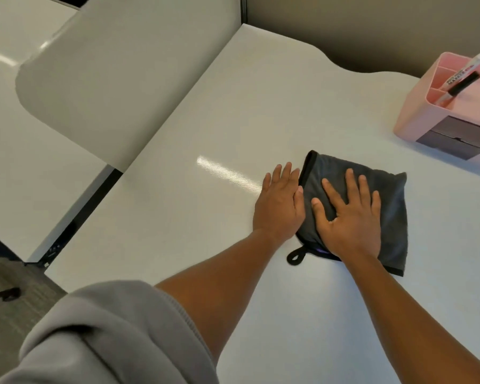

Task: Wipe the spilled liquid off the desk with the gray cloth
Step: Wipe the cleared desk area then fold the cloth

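Fingers (355,184) of the right hand (349,217) lie straight and spread, flat on top of the gray cloth (391,206), pressing it against the table (261,106) without curling round it. Beside it, the left hand (279,206) rests palm down on the bare table, its fingers straight and close together, its thumb side touching the cloth's left, black-trimmed edge; it holds nothing. The cloth is folded into a rough square and lies right of the middle of the white table, with a small black hanging loop (295,256) sticking out from its near left corner onto the tabletop. No liquid can be made out on the surface; only a bright streak of reflected light (227,173) shows just left of the left hand. At the far right edge of the table, well apart from the cloth, stands a pink desk organizer (416,117) with open compartments on top and two darker drawers in its front. A marker pen (460,81) with a black cap leans tilted in one of the top compartments; the other compartments in view look pink inside, and their contents cannot be told. A gray sleeve (108,333) covers the left upper arm at the bottom left.
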The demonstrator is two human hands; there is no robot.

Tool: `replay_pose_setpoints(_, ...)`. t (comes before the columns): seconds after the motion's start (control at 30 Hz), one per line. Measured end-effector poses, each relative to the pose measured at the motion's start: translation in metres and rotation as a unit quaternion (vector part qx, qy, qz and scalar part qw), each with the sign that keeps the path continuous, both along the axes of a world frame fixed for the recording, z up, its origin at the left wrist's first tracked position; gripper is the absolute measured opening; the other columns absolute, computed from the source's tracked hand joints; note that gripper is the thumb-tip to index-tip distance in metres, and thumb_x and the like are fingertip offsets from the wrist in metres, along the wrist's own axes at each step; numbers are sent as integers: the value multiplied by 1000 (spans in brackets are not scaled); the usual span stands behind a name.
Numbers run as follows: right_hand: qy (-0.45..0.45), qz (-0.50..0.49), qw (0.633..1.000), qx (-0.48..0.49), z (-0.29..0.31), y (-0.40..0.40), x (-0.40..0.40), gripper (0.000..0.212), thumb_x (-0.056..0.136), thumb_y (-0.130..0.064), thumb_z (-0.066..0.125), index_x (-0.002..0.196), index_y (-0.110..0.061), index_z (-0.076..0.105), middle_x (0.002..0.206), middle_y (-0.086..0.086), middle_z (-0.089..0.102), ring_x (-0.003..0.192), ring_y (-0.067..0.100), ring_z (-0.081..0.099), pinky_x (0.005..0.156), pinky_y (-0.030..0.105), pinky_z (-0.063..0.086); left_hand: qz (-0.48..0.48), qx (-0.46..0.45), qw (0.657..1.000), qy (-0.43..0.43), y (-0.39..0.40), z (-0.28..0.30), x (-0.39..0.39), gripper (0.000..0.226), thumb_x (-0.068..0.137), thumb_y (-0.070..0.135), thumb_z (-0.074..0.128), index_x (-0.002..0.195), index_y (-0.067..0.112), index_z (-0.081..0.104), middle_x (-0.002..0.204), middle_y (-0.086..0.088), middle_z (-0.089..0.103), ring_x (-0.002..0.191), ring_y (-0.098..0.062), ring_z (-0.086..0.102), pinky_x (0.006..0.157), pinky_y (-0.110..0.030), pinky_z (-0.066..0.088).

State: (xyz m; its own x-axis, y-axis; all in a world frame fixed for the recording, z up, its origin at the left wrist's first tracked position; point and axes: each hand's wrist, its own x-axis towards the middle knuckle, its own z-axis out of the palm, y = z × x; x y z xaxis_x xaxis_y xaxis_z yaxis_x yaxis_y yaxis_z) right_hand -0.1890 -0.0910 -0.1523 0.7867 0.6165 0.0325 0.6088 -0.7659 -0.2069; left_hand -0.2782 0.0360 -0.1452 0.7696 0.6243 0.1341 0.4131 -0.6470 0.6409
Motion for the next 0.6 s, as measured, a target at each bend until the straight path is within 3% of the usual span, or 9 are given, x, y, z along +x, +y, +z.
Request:
replay_pose_setpoints(0.27, 11, 1, 1000, -14, 6, 9, 12, 62, 98, -63, 22, 153, -37, 36, 169, 5, 11, 156, 26, 5, 126, 51, 7, 1, -40, 999, 19, 6, -5, 1, 47, 103, 28, 32, 148, 14, 38, 157, 0, 31, 148, -12, 16, 122, -28, 9)
replay_pose_setpoints(0.37, 6, -14, 1000, -19, 6, -9, -27, 61, 100, -60, 24, 154, -33, 36, 169, 8, 11, 156, 28, 5, 125, 53, 10, 15, -82, 996, 13, 9, 1, 1, 45, 104, 28, 34, 147, 18, 40, 156, 5, 33, 147, -7, 17, 120, -23, 8)
replay_pose_setpoints(0.6, 51, 34, 998, -31, 12, -7, -154, 61, 98, -58, 34, 152, -32, 36, 168, 14, 8, 156, 34, 1, 124, 57, 9, -28, -84, 990, 113, 19, 14, 6, 48, 105, 33, 26, 151, 22, 30, 160, 10, 19, 148, -7, 8, 115, -20, 2)
